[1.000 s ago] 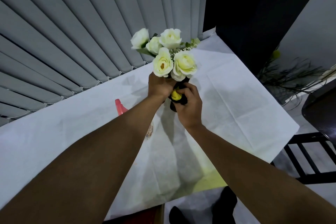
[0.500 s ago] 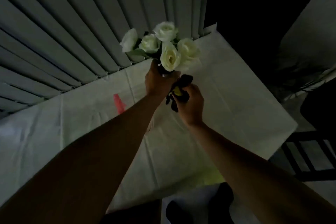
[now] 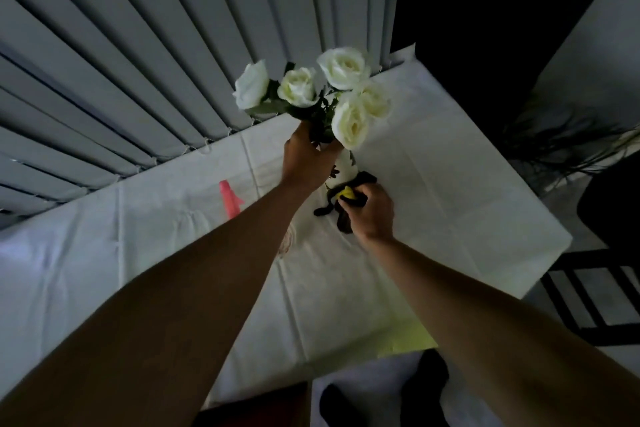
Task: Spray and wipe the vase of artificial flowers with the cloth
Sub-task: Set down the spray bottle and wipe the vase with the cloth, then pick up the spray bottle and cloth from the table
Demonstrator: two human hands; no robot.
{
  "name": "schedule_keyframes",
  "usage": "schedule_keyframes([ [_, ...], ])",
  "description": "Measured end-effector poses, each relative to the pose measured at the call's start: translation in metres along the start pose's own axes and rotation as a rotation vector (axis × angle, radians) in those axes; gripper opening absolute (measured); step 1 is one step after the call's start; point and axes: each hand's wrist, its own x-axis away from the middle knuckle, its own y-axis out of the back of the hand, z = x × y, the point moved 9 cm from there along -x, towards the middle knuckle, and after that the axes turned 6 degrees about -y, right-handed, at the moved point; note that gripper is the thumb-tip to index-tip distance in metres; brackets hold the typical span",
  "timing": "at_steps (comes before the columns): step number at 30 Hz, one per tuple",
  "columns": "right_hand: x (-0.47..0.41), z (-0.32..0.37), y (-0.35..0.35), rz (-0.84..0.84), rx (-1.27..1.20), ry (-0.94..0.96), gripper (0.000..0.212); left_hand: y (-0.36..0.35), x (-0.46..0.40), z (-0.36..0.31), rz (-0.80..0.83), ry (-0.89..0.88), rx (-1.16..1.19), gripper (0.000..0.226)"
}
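A white vase (image 3: 343, 172) with dark flower prints stands on the white-covered table (image 3: 467, 204) and holds several white artificial roses (image 3: 341, 97). My left hand (image 3: 306, 158) grips the vase's neck just under the blooms. My right hand (image 3: 372, 211) presses a black and yellow cloth (image 3: 346, 199) against the lower part of the vase. Part of the vase is hidden by my hand and the cloth. The red nozzle of a spray bottle (image 3: 229, 198) shows to the left, its body hidden behind my left forearm.
Grey vertical blinds (image 3: 138, 62) run along the table's far edge. A dark wall or cabinet (image 3: 485, 28) stands behind the far right corner. A dark plant (image 3: 554, 146) and a black chair frame (image 3: 595, 295) sit to the right, below the table's edge.
The scene has gone darker. The vase and flowers have tilted away from me, uncovering the vase's body. My right hand with the cloth has slid down to the vase's lower part.
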Motion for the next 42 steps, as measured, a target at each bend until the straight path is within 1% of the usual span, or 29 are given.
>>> schedule_keyframes([
  [3, 0.001, 0.024, 0.013, -0.087, -0.102, 0.088, 0.02, 0.009, -0.002, -0.003, -0.11, 0.032, -0.017, 0.062],
  [6, 0.002, 0.059, 0.025, -0.157, -0.227, 0.23, 0.021, 0.012, -0.006, -0.005, -0.137, 0.066, -0.061, 0.072],
  [8, 0.005, 0.079, 0.031, -0.186, -0.271, 0.317, 0.024, 0.008, -0.011, 0.0, -0.114, 0.084, -0.058, 0.072],
  [11, 0.007, 0.081, 0.031, -0.204, -0.283, 0.375, 0.027, 0.002, -0.015, 0.007, -0.069, 0.083, -0.053, 0.055],
  [12, 0.006, 0.074, 0.028, -0.197, -0.272, 0.36, 0.026, 0.001, -0.015, 0.008, -0.063, 0.078, -0.045, 0.05],
  [14, 0.001, 0.055, 0.02, -0.166, -0.215, 0.279, 0.025, 0.0, -0.013, 0.01, -0.05, 0.076, -0.016, 0.049],
  [16, -0.009, 0.029, 0.006, -0.055, -0.069, 0.131, 0.024, 0.0, -0.011, 0.01, -0.055, 0.057, 0.006, 0.055],
  [18, -0.01, 0.004, -0.007, 0.085, 0.085, -0.004, 0.025, 0.0, -0.006, 0.006, -0.032, 0.057, 0.068, 0.054],
  [20, -0.008, -0.007, -0.009, 0.137, 0.154, -0.023, 0.024, -0.005, 0.001, 0.006, -0.003, 0.064, 0.171, 0.049],
  [22, -0.007, -0.007, -0.006, 0.139, 0.183, -0.01, 0.022, -0.008, 0.006, 0.016, 0.012, 0.103, 0.191, 0.061],
  [25, -0.003, -0.006, -0.004, 0.151, 0.229, -0.007, 0.023, -0.005, 0.016, 0.034, 0.025, 0.201, 0.127, 0.089],
  [26, -0.003, -0.007, -0.004, 0.157, 0.251, -0.007, 0.024, -0.005, 0.022, 0.042, 0.033, 0.256, 0.105, 0.089],
  [27, -0.001, -0.009, -0.004, 0.163, 0.275, -0.005, 0.025, -0.006, 0.03, 0.05, 0.051, 0.31, 0.046, 0.082],
  [29, 0.003, -0.013, -0.003, 0.177, 0.302, -0.015, 0.027, -0.012, 0.05, 0.066, 0.147, 0.412, -0.081, 0.061],
  [31, 0.006, -0.016, -0.001, 0.184, 0.317, -0.028, 0.027, -0.022, 0.084, 0.089, 0.273, 0.582, -0.015, 0.045],
  [33, 0.009, -0.019, 0.0, 0.203, 0.334, -0.041, 0.027, -0.026, 0.129, 0.115, 0.407, 0.787, 0.054, 0.039],
  [34, 0.011, -0.019, 0.0, 0.213, 0.338, -0.043, 0.027, -0.023, 0.153, 0.128, 0.449, 0.894, 0.065, 0.042],
  [35, 0.012, -0.02, 0.001, 0.221, 0.338, -0.045, 0.027, -0.017, 0.173, 0.14, 0.453, 0.981, 0.068, 0.047],
  [37, 0.014, -0.02, 0.001, 0.234, 0.335, -0.05, 0.026, -0.002, 0.199, 0.157, 0.367, 1.087, 0.11, 0.057],
  [39, 0.015, -0.019, 0.003, 0.232, 0.333, -0.045, 0.026, 0.008, 0.202, 0.17, 0.243, 1.11, 0.181, 0.071],
  [41, 0.016, -0.018, 0.004, 0.222, 0.333, -0.043, 0.026, 0.021, 0.194, 0.181, 0.051, 1.103, 0.182, 0.11],
  [42, 0.016, -0.018, 0.004, 0.218, 0.337, -0.043, 0.026, 0.027, 0.188, 0.182, -0.047, 1.078, 0.157, 0.126],
])
